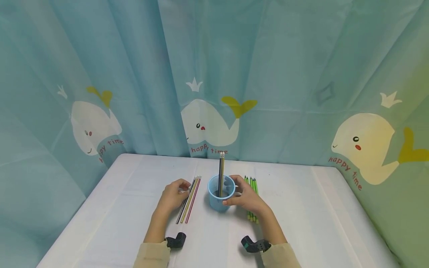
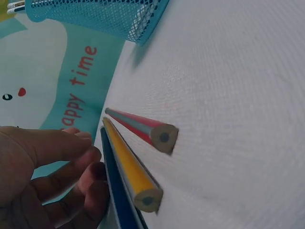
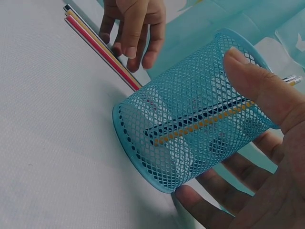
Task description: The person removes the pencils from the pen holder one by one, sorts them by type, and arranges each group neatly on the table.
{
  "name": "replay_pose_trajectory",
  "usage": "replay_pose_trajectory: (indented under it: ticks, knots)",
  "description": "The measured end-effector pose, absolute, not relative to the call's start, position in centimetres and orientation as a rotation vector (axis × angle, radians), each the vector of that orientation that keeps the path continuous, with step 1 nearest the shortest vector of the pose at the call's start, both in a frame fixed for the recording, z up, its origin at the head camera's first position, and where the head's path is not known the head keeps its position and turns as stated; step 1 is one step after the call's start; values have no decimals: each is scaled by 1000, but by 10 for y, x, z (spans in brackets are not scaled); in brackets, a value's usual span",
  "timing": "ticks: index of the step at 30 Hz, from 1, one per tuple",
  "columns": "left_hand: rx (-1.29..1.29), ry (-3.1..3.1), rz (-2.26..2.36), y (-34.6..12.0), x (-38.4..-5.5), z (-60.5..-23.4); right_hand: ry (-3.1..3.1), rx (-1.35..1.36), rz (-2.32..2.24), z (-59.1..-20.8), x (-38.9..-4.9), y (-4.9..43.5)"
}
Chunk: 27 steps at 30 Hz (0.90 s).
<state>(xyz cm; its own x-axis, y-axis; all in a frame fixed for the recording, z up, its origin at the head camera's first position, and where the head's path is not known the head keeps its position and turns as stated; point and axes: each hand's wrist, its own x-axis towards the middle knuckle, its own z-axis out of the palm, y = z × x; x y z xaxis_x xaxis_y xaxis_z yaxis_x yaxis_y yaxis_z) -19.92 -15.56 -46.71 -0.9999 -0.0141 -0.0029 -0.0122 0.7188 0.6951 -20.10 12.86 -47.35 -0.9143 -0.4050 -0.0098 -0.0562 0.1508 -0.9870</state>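
Observation:
My right hand (image 1: 247,198) grips a light blue mesh pencil cup (image 3: 186,95), thumb on one side and fingers round the other. Two pencils, one dark and one yellow (image 1: 222,171), lean inside the cup with their white-tipped ends sticking out. To the left of it lie a dark pencil (image 2: 114,183), a yellow pencil (image 2: 131,167) and a red pencil (image 2: 143,129), roughly side by side. Over the dark one hovers my left hand (image 1: 172,195), fingers loosely bent and thumb apart from them, with nothing between. Its fingertips come right beside that pencil in the left wrist view.
Several bright green pencils (image 1: 256,185) lie to the right of the cup, partly behind my right hand and forearm. A white cloth (image 1: 301,223) covers the table. Behind its far edge hangs a teal curtain (image 1: 285,74) printed with whales.

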Motion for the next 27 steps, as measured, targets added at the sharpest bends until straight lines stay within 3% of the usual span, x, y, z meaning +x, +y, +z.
replay_pose_trajectory:
  ticks: [6,15,27]
  knots:
    - [-71,-2848,-1175,-151,-198,-456,2160,-444,-1825,-474,-201,129]
    - [-411,-2668,-1181,-124,-187,-432,2182,-443,-1816,-473,-201,129]
    - [-673,-2632,-1212,-90,-178,-441,2173,-435,-1817,-474,-201,129]
